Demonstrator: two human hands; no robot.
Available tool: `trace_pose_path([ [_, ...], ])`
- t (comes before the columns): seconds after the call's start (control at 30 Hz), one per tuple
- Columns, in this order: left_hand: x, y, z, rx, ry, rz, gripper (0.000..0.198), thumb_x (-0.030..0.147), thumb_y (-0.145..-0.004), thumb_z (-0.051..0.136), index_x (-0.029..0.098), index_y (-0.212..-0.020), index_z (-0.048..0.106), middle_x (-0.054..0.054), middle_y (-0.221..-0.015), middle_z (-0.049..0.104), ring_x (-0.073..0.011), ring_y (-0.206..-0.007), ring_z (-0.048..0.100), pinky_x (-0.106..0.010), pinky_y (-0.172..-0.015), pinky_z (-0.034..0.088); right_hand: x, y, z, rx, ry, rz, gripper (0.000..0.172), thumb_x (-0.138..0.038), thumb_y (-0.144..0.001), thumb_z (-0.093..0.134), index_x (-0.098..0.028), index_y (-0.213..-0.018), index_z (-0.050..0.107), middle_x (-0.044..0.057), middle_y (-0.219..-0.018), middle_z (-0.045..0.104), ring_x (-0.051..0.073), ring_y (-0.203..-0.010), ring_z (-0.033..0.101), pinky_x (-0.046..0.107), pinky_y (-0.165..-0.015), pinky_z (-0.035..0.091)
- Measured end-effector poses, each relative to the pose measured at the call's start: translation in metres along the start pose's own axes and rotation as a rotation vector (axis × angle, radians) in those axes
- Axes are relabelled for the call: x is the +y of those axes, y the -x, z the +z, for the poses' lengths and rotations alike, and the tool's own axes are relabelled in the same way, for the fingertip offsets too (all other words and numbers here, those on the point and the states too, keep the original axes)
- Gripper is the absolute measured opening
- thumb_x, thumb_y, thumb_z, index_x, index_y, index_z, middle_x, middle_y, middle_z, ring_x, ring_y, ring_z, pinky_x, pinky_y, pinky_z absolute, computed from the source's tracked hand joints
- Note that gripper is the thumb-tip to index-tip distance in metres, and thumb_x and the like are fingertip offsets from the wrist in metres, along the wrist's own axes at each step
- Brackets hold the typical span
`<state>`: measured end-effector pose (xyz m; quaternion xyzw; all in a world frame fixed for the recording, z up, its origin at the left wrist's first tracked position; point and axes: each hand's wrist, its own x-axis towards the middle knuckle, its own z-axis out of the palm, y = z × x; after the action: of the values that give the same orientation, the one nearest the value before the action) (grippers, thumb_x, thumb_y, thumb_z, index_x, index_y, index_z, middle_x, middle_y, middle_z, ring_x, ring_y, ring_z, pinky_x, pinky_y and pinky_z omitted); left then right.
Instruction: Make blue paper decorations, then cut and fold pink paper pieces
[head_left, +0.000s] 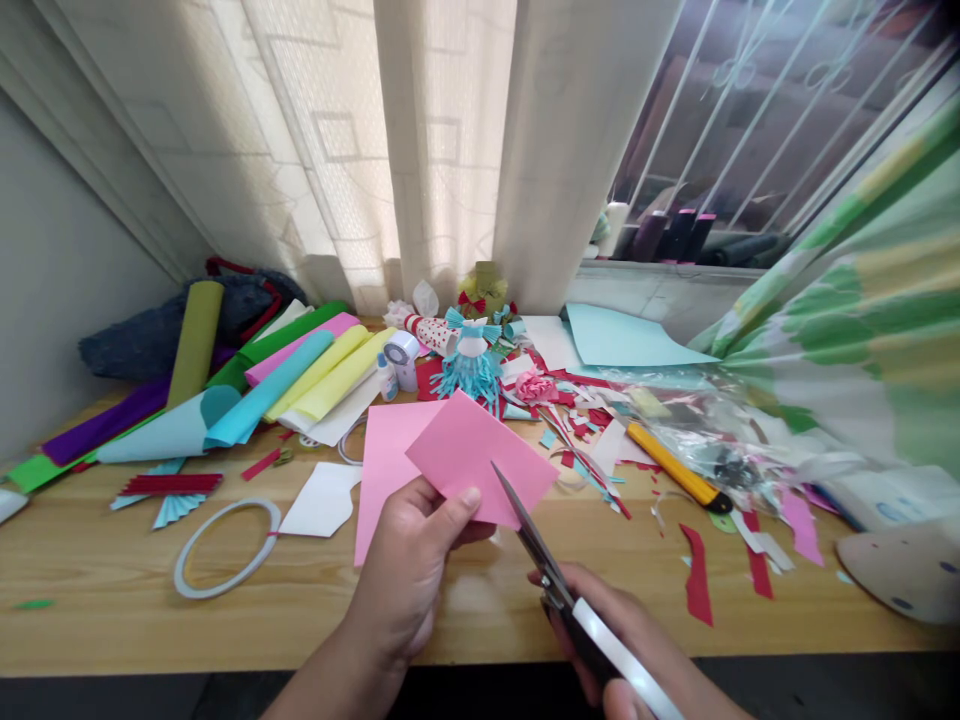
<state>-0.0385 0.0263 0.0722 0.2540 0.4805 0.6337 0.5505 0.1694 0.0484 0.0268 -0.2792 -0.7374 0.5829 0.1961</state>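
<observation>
My left hand (pixel 409 565) pinches a folded pink paper square (pixel 480 460) between thumb and fingers, low over the wooden desk (pixel 112 590). My right hand (pixel 607 640) grips black-handled scissors (pixel 555 590), and their narrow steel blades reach up to the lower edge of the square. The blade tip lies over the paper, and I cannot tell whether it is cutting. Under the square lies a larger, paler pink sheet (pixel 390 470), partly hidden by the square and my left hand.
Colored paper rolls (pixel 262 370) lie at the back left, beside a paper figure with blue fringe (pixel 471 365). To the right are a yellow utility knife (pixel 675 465), a plastic bag (pixel 697 430) and red scraps (pixel 697 575). A tape roll (pixel 225 550) lies left. Curtains and a barred window stand behind.
</observation>
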Motion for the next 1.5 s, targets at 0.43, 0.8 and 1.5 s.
trace_pose_path([
  [0.43,0.006,-0.001,-0.005,-0.023,-0.153,0.02,0.022,0.03,-0.08,0.062,0.012,-0.093,0.064,-0.007,-0.084,0.071,-0.0169,-0.071,0.065,-0.03,-0.068,0.053,-0.004,-0.005,-0.005,-0.067,0.093,-0.006,0.088,-0.086,-0.06,0.043,-0.017,-0.114,0.05,-0.004,-0.057,0.044,0.01,-0.046,0.034,0.022,-0.048,0.033],
  [0.8,0.02,-0.004,-0.018,-0.203,-0.299,-0.08,0.024,0.033,-0.081,0.06,0.01,-0.077,0.062,-0.005,-0.063,0.066,-0.0111,-0.053,0.059,-0.021,-0.054,0.048,0.002,-0.003,-0.007,-0.044,0.108,-0.034,0.083,-0.085,-0.061,0.043,-0.017,-0.108,0.053,-0.003,-0.059,0.048,0.01,-0.049,0.036,0.021,-0.045,0.028],
  [1.5,0.015,-0.007,-0.015,-0.08,-0.275,-0.023,0.028,0.034,-0.077,0.065,0.013,-0.062,0.053,-0.003,-0.055,0.065,-0.0094,-0.046,0.057,-0.019,-0.048,0.044,0.01,0.0,-0.012,-0.103,0.082,-0.005,0.082,-0.084,-0.06,0.045,-0.017,-0.104,0.057,-0.006,-0.05,0.04,0.008,-0.044,0.028,0.023,-0.044,0.023],
])
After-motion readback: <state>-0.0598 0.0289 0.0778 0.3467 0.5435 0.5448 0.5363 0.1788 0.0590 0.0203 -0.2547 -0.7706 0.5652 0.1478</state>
